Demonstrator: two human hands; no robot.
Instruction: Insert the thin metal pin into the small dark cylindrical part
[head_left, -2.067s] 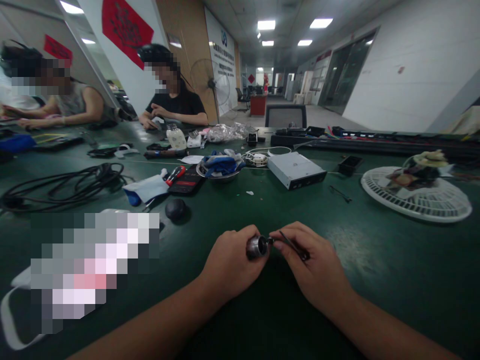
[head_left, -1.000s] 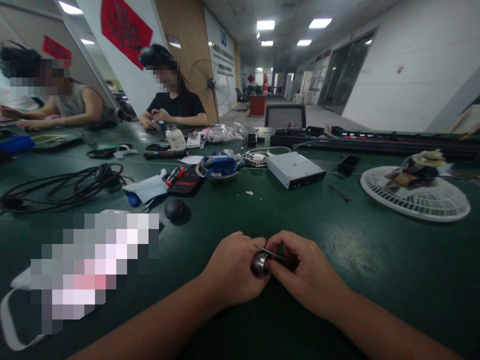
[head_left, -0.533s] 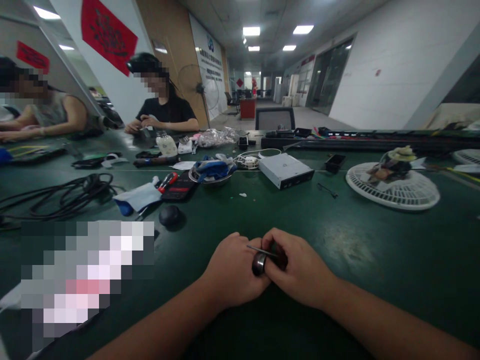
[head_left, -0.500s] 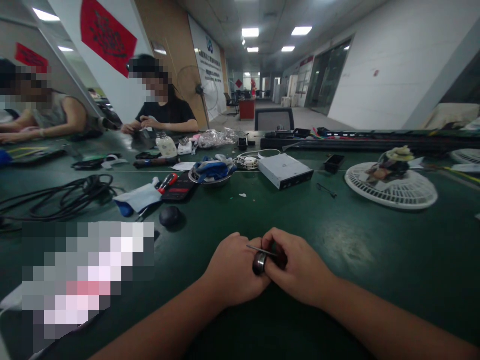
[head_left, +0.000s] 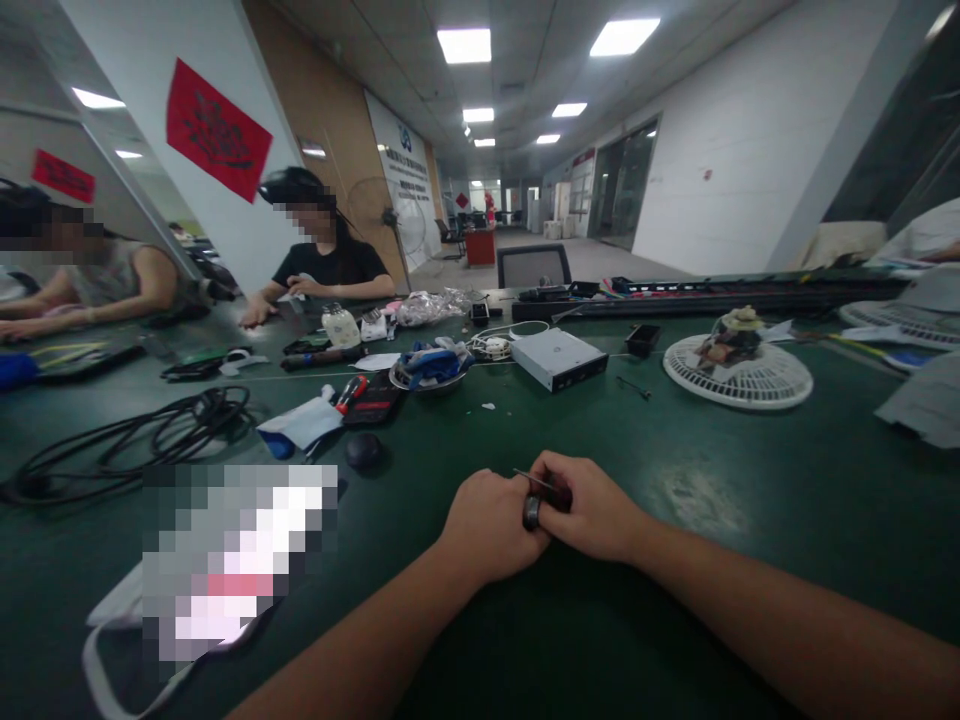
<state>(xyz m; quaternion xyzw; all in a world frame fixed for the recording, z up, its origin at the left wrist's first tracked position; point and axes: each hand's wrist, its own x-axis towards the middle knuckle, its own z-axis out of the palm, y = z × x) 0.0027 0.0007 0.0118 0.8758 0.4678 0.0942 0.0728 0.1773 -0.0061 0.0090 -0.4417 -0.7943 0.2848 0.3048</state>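
Observation:
My two hands are pressed together above the green table, near the front. My left hand (head_left: pixel 491 527) is closed, its fingers hidden behind its back. A small dark, shiny cylinder (head_left: pixel 532 513) shows between it and my right thumb. My right hand (head_left: pixel 592 508) is closed on a tool with a thin metal shaft (head_left: pixel 532 480), which points left across the top of my left hand. The tool's dark handle is mostly hidden in my palm, and its exact kind is unclear.
Left of my hands are a blurred-out bright device (head_left: pixel 240 570), a mouse (head_left: pixel 364 451) and a coiled black cable (head_left: pixel 142 440). Ahead lie a bowl of blue cloth (head_left: pixel 431 365), an optical drive (head_left: pixel 559 358) and a white fan grille (head_left: pixel 739 385). Two people sit at the left.
The head view has tilted up and turned slightly, so the table scene is shifted. My hands keep nearly the same grip. A white sleeve and a grey object now show at the right edge.

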